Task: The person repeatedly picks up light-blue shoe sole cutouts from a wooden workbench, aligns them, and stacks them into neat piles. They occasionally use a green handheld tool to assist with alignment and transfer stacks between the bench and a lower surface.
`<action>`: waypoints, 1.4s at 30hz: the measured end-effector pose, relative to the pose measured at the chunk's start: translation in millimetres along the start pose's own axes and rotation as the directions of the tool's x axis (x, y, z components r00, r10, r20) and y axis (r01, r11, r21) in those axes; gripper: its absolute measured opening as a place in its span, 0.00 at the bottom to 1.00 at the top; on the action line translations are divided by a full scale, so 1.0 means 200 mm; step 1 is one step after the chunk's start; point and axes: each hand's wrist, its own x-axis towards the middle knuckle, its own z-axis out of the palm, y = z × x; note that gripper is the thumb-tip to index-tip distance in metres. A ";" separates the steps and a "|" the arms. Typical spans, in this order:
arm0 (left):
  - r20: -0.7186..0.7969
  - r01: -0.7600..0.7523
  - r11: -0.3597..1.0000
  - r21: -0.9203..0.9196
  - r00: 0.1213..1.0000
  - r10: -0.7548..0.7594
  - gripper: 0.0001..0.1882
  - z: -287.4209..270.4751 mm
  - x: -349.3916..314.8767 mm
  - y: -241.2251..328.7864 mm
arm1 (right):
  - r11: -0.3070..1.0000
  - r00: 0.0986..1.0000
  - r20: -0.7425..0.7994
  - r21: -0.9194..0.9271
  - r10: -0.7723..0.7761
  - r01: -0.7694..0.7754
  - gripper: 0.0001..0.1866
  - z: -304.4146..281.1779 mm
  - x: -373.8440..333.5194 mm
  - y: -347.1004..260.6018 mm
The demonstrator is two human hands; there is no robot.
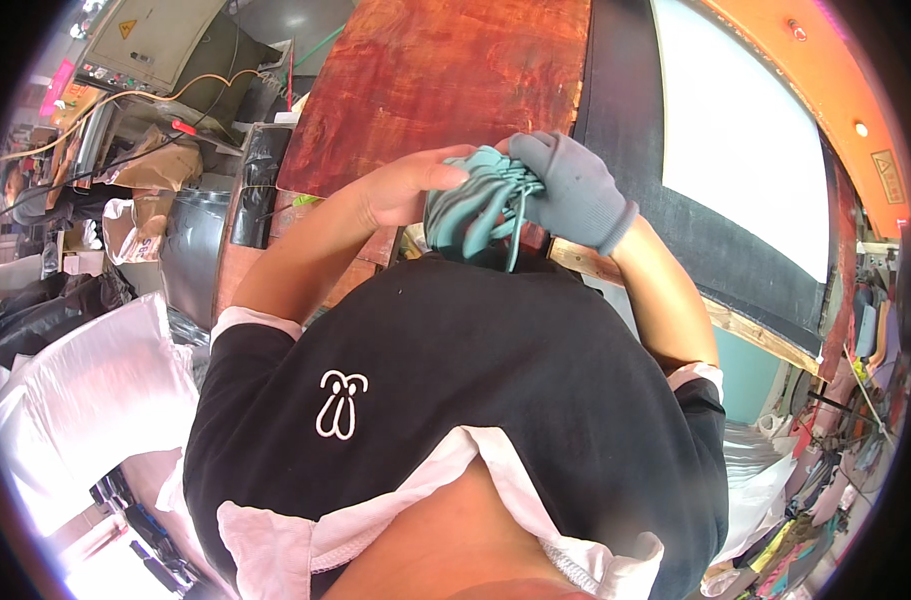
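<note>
In front of my chest I hold a bundle of teal, flat, strap-like pieces (pixel 465 208), layered one on another. Their exact kind I cannot make out. My left hand (pixel 412 187), bare, grips the bundle's left side with the thumb lying over its top. A grey knit glove covers my right hand (pixel 575 190), whose fingers are closed round the upper right of the stack. One thin teal strip hangs down below the right hand. The bundle is above the near edge of a reddish-brown board (pixel 425 80).
To the right lies a black surface (pixel 625 90) bearing a white sheet (pixel 745 120), beside an orange machine frame (pixel 870 130). A grey cabinet (pixel 150 40) stands far left, with cables near it. Silvery plastic sheeting (pixel 95 380) fills the left side. Colourful scraps (pixel 775 545) lie lower right.
</note>
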 end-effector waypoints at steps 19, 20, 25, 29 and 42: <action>-0.108 0.107 0.965 0.237 0.991 -0.083 0.42 -0.16 0.15 0.12 | 0.997 0.994 -0.101 0.066 0.035 -0.028 0.31 0.11 0.19 0.17; -0.111 0.108 0.985 0.135 0.989 -0.094 0.43 -0.18 0.16 0.12 | 0.995 0.996 -0.083 0.096 0.036 -0.028 0.31 0.10 0.21 0.17; -0.069 0.080 0.990 0.114 0.995 -0.073 0.43 -0.21 0.14 0.10 | 0.988 0.998 -0.066 0.153 -0.019 0.029 0.33 0.08 0.18 0.17; -0.123 0.079 0.946 0.315 0.992 -0.042 0.41 -0.14 0.10 0.12 | 0.994 0.982 -0.157 0.017 -0.107 0.111 0.36 0.10 0.11 0.13; -0.128 0.133 0.887 0.443 0.988 -0.084 0.34 -0.06 0.08 0.12 | 0.992 0.990 -0.078 -0.058 -0.115 0.111 0.41 0.11 0.13 0.09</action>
